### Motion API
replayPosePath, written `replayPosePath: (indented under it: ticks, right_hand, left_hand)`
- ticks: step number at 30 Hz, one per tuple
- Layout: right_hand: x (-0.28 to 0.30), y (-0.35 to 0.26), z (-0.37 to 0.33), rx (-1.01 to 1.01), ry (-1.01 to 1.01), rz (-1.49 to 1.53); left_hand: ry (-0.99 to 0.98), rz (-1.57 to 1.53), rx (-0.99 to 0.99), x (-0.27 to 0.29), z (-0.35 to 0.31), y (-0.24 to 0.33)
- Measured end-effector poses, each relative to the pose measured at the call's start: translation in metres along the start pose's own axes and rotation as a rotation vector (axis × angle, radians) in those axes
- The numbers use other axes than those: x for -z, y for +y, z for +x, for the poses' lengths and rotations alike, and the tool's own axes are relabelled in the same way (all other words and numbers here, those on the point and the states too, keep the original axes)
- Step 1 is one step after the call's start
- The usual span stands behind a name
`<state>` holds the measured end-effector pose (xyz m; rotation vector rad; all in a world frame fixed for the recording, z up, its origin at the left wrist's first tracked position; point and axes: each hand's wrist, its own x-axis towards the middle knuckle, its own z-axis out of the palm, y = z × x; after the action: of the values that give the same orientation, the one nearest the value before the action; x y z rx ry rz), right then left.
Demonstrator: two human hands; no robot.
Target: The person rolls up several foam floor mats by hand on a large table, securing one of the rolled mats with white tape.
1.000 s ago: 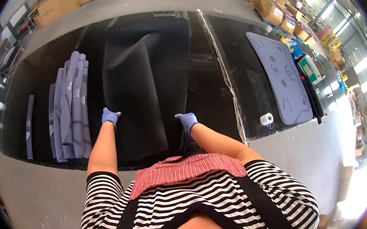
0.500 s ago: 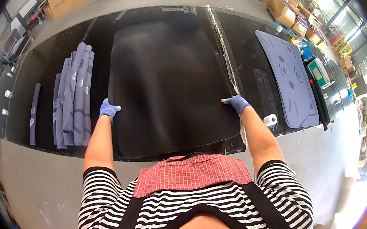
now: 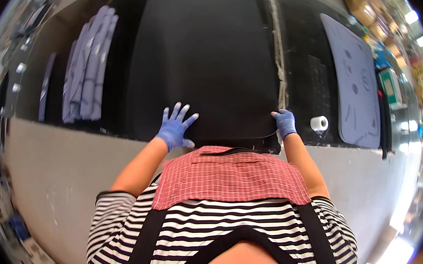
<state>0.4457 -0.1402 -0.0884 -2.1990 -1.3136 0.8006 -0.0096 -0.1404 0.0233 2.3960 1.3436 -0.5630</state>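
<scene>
A large black mat [image 3: 210, 66] with rounded corners lies flat on the black table. My left hand [image 3: 173, 130], in a blue-purple glove with pale fingertips, is spread over the mat's near edge, left of its middle. At the near right corner, my right hand [image 3: 285, 123] in a matching glove is closed at the mat's edge, its thumb toward the mat. Its other fingers are partly hidden. A white roll [image 3: 318, 123] stands to the right of that hand.
Several rolled grey-purple mats [image 3: 88, 72] lie at the left, beside one thin roll [image 3: 47, 87]. Right of a pale seam [image 3: 278, 49] lies a flat grey-purple mat [image 3: 357, 82] with a drawn animal face. Beyond it is a green-and-white box [image 3: 390, 87].
My left hand has left the mat's left edge, moved right and nearer, and spread its fingers. My right hand has slid down the right edge to the near corner. The view has shifted.
</scene>
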Motion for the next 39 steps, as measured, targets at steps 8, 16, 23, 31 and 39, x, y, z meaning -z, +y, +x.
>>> replayPosePath:
  ticks: [8,16,23,31,39]
  right_hand:
    - [0.036,-0.038,-0.009,-0.31,-0.353,0.672]
    - [0.05,-0.036,0.003,-0.262,-0.362,0.892]
    - [0.024,-0.005,-0.003,-0.261,-0.253,0.517]
    - [0.022,0.018,-0.007,-0.155,-0.132,0.381]
    - [0.044,-0.047,-0.044,-0.561,-0.285,0.836]
  left_hand:
    - [0.087,0.002,0.146,-0.018,-0.015,-0.007]
    - [0.44,0.092,0.061,0.053,-0.022,-0.033]
    - [0.124,-0.651,0.031,0.007,-0.021,-0.053]
    - [0.636,-0.048,0.195,-0.006,0.039,-0.079]
    - [0.17,-0.188,-0.258,0.005,0.023,-0.025]
